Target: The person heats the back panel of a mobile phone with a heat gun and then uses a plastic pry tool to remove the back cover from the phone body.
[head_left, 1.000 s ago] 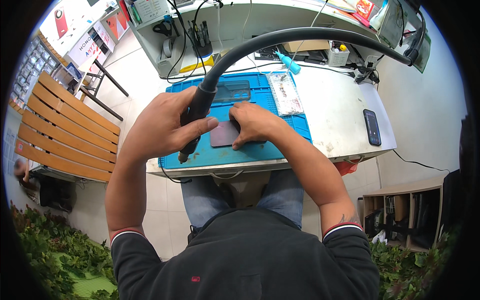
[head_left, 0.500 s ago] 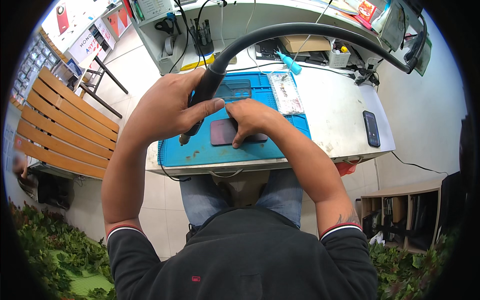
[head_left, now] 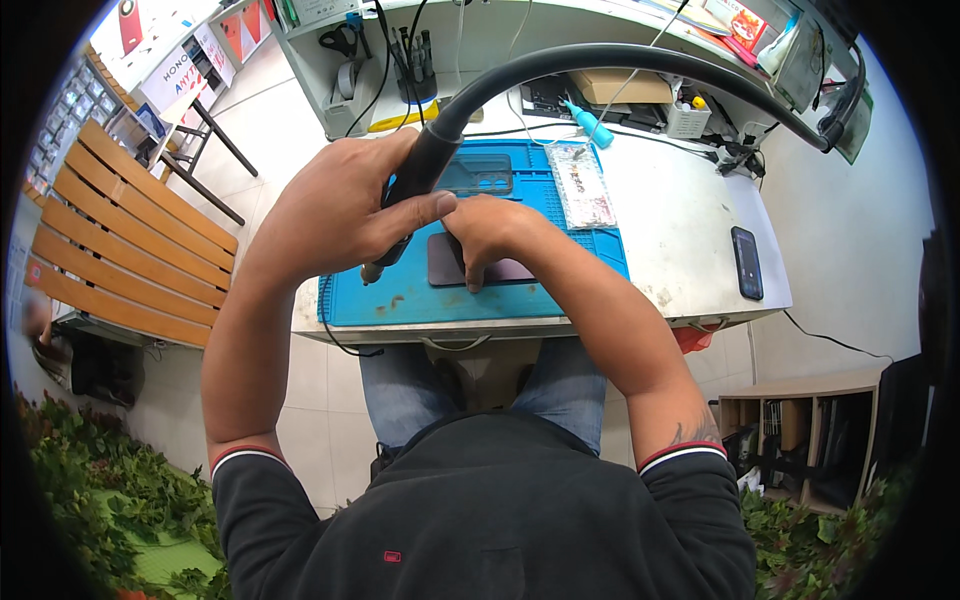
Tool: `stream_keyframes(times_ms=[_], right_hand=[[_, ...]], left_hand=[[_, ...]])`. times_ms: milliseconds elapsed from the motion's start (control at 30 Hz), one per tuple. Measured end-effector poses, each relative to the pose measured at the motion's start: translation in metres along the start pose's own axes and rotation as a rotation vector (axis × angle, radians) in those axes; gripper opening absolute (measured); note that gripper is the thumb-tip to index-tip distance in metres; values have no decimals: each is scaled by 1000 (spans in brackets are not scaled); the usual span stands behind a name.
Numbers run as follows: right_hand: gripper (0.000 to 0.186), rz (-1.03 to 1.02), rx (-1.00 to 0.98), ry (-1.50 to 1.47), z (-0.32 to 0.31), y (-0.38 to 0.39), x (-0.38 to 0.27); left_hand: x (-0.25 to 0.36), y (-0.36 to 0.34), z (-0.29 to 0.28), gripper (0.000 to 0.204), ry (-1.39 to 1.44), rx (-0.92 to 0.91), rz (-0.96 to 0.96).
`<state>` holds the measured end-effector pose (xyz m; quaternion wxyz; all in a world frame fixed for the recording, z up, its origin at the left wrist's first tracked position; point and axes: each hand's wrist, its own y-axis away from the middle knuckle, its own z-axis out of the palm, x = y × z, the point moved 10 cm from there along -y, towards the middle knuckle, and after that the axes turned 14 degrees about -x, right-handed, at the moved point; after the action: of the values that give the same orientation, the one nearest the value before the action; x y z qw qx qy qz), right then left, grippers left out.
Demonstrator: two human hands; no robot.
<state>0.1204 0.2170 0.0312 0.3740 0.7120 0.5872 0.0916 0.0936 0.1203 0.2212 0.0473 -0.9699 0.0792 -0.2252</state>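
My left hand [head_left: 335,205] is closed round the black handle of a hot air gun [head_left: 420,165], its thumb laid across the front. The gun tilts so that its metal nozzle [head_left: 371,273] points down, left of a dark purplish phone [head_left: 446,262] and above the blue work mat [head_left: 420,308]. Over the phone, which lies flat on the mat, my right hand [head_left: 495,232] bends down with its thumb at the near edge. Its other fingers reach the far side and are partly hidden. Beyond them lies a see-through phone case [head_left: 490,175].
A thick black hose [head_left: 620,60] arches over the bench to the right. On the mat's right edge lies a clear packet [head_left: 580,188], with a light blue bottle [head_left: 587,122] behind it. Another phone [head_left: 746,262] rests at the right. A slatted wooden bench [head_left: 135,235] stands at left.
My right hand has shifted slightly left over the phone. The left hand still holds the hot air gun in nearly the same place. The whole view has moved a little.
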Motion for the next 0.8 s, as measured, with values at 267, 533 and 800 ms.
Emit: stream_keyframes(times_ms=[267,533,800], right_hand=[[105,-56,22,64,-4,1,-12],[103,-45,-62,101,-2,-7,-9],[61,-459,545,77,12,142,-67]], left_hand=[[2,-1,-6,42,-7,17,12],[-2,2,-2,42,5,25,15],[7,7,-19,35,-275,88,-15]])
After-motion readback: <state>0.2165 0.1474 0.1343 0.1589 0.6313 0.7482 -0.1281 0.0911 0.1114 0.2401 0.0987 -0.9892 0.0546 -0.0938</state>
